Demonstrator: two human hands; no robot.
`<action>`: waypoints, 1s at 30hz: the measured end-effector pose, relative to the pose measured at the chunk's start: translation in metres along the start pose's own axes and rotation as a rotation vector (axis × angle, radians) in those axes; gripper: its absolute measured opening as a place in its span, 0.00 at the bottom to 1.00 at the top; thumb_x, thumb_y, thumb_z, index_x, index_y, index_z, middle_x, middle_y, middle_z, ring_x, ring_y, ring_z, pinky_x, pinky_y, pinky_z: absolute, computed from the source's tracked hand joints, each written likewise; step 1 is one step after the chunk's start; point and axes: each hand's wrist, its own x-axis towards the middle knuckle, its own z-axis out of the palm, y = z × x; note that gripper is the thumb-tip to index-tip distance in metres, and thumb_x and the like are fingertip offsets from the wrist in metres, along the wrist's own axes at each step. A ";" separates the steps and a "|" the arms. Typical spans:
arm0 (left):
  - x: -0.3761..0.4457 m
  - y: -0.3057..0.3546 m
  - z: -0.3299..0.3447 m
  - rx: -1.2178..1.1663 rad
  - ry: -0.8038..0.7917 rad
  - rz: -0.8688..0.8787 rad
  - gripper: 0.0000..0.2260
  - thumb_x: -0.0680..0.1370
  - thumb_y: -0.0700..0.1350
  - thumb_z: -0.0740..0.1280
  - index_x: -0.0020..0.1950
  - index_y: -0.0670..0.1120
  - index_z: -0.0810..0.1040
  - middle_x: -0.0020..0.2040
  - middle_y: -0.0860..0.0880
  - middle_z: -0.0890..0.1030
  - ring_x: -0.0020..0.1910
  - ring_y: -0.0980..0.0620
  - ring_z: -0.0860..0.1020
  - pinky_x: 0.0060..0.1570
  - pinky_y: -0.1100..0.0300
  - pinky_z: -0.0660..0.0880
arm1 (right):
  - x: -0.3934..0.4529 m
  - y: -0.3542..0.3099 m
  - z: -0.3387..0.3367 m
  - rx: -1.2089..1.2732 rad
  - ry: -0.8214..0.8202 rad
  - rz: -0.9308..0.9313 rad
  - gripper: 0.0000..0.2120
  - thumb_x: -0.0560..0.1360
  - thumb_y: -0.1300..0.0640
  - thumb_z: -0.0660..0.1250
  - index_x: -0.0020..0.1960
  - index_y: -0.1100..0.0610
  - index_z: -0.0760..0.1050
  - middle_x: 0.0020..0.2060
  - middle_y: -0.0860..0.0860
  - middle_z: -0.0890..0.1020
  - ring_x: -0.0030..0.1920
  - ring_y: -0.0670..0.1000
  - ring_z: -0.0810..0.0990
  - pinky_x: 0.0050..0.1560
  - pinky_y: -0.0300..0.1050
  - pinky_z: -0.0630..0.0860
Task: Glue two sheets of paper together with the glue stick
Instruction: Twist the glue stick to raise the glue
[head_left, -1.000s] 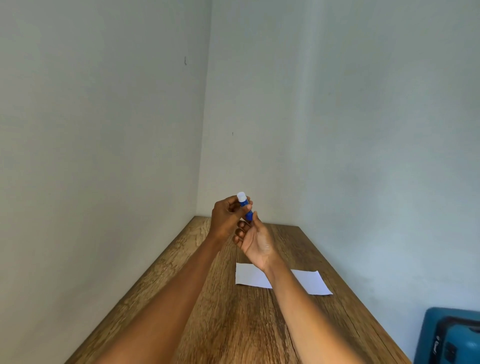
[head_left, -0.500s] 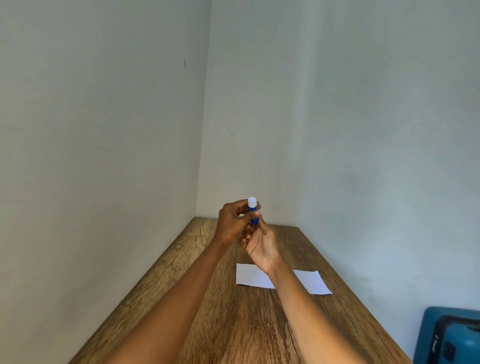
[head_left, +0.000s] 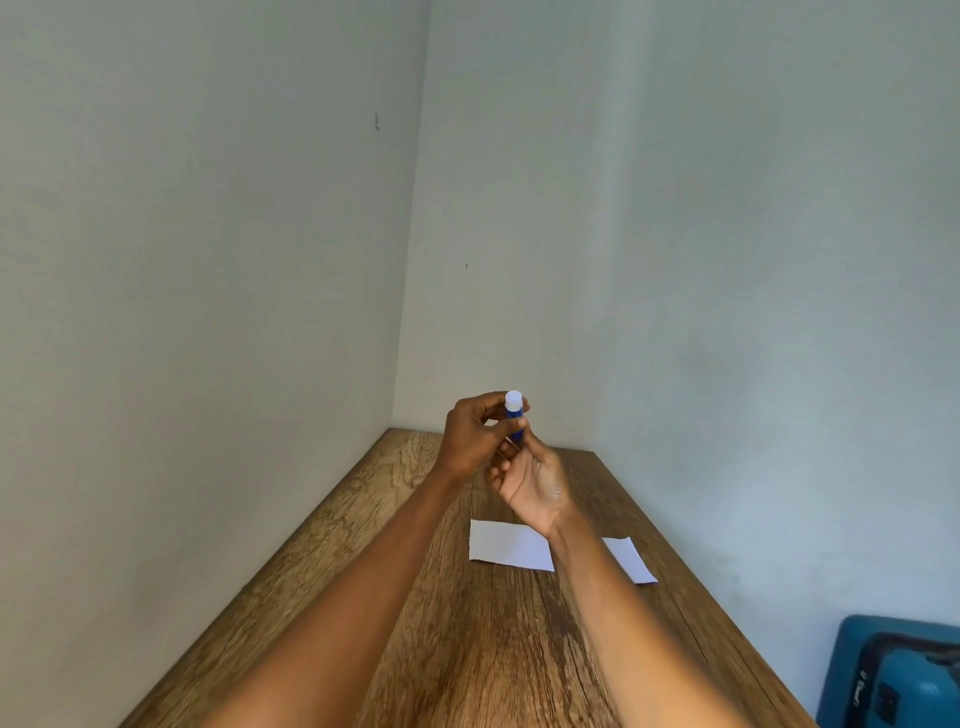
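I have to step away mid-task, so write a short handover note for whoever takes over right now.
Left hand: raised above the table, fingers closed on the upper part of the glue stick.
Right hand: just below, at the stick's lower end; its grip is hidden.
Glue stick: upright, blue body, white top.
Paper: white, flat on the wooden table, partly hidden by the right forearm; I can't tell whether it is one sheet or two.
Done: stick picked up.
Left: apply glue, press sheets together.

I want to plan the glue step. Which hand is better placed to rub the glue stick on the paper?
Probably the left hand: its grip is around the blue glue stick, white end up. The right hand touches only the lower end and hangs nearer the paper, so it could steady that.
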 end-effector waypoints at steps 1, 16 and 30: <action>-0.001 0.000 0.000 0.001 0.001 -0.009 0.10 0.72 0.34 0.70 0.53 0.38 0.81 0.52 0.40 0.83 0.47 0.51 0.80 0.46 0.62 0.77 | -0.001 0.001 -0.001 0.023 -0.001 -0.010 0.13 0.79 0.50 0.57 0.50 0.55 0.77 0.31 0.48 0.74 0.27 0.43 0.70 0.30 0.37 0.72; 0.000 0.005 0.000 0.019 -0.115 0.065 0.07 0.71 0.33 0.70 0.48 0.40 0.82 0.45 0.48 0.83 0.44 0.54 0.80 0.43 0.63 0.77 | -0.005 -0.003 0.001 0.020 -0.012 -0.086 0.13 0.77 0.48 0.58 0.46 0.53 0.79 0.32 0.48 0.76 0.28 0.44 0.70 0.31 0.38 0.69; -0.002 0.003 -0.002 -0.031 -0.071 0.004 0.06 0.71 0.35 0.70 0.46 0.42 0.82 0.45 0.47 0.83 0.45 0.53 0.81 0.48 0.58 0.77 | -0.014 -0.008 0.002 -0.018 0.033 0.005 0.13 0.78 0.50 0.57 0.50 0.55 0.77 0.28 0.48 0.71 0.25 0.44 0.67 0.30 0.38 0.69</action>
